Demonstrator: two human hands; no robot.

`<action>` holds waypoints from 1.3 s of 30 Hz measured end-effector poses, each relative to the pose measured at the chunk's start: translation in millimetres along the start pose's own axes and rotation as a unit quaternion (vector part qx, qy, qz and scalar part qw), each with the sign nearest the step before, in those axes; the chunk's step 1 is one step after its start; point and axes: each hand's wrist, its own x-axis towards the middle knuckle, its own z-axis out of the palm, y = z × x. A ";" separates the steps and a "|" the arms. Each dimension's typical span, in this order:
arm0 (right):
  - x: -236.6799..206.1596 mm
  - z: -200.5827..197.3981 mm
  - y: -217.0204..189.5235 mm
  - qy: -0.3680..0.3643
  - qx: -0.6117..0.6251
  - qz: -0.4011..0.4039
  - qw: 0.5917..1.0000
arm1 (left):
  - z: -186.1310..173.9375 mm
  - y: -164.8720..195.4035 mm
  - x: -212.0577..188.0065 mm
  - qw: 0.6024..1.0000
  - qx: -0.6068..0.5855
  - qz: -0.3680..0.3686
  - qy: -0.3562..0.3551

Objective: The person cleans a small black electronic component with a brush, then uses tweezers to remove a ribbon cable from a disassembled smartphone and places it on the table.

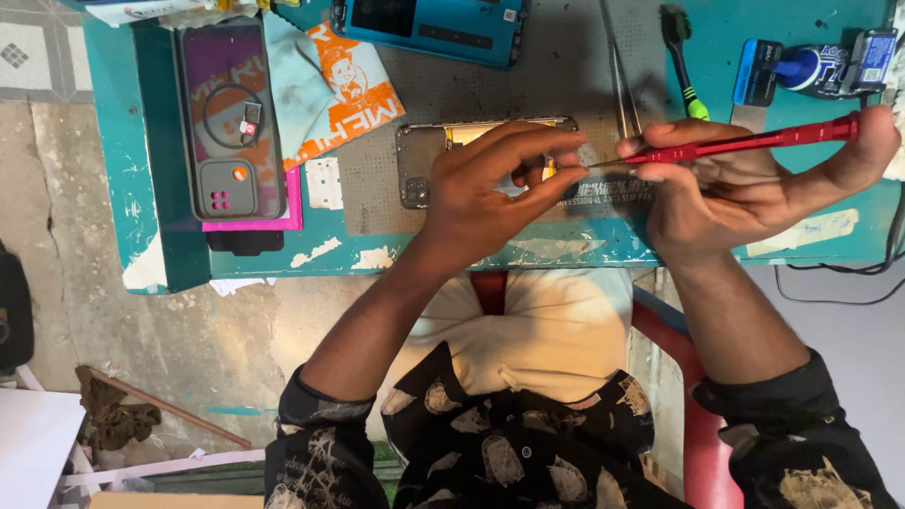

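The left hand (495, 184) has its fingertips drawn together over the opened smartphone (424, 155), pinching or steadying something too small to make out, right where the screwdriver tip arrives. The right hand (745, 184) wraps the red precision screwdriver (745, 143): fingers curled around the shaft near the tip, thumb stretched along the far end, the tool lying almost level across the centre of the frame.

The phone lies back-open on a grey work mat (566, 66) at the middle of the teal workbench (141, 170), mostly covered by the left hand. I judge the step in hand to be work on a small screw inside the phone; the next move would call for a steady bit and a firm hold on the phone.

Further out: metal tweezers (622, 85) above the hands, a green-handled brush (683, 57) upper right, a second phone in a dark case (231, 123) upper left.
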 end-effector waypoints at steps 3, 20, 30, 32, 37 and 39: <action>-0.9 -2.5 1.2 -0.015 -0.006 0.000 1.000 | 1.7 -2.0 0.4 0.998 0.041 0.045 0.000; 10.5 -0.2 -0.4 -0.027 -0.070 -0.084 0.994 | 1.1 -4.8 -2.2 0.996 0.059 0.071 -0.008; 14.3 6.8 -2.8 -0.041 -0.036 -0.095 0.994 | -0.8 1.8 -2.7 0.994 0.076 0.081 0.003; 15.0 10.4 -2.7 -0.036 -0.024 -0.089 0.995 | -0.3 2.1 -1.1 0.991 0.098 0.089 0.003; 20.6 17.2 1.2 -0.057 0.015 -0.088 0.994 | -1.0 3.6 2.7 0.989 0.118 0.086 0.006; 24.4 19.2 3.1 -0.046 0.024 -0.078 0.996 | -5.3 4.3 2.6 0.981 0.184 0.057 -0.026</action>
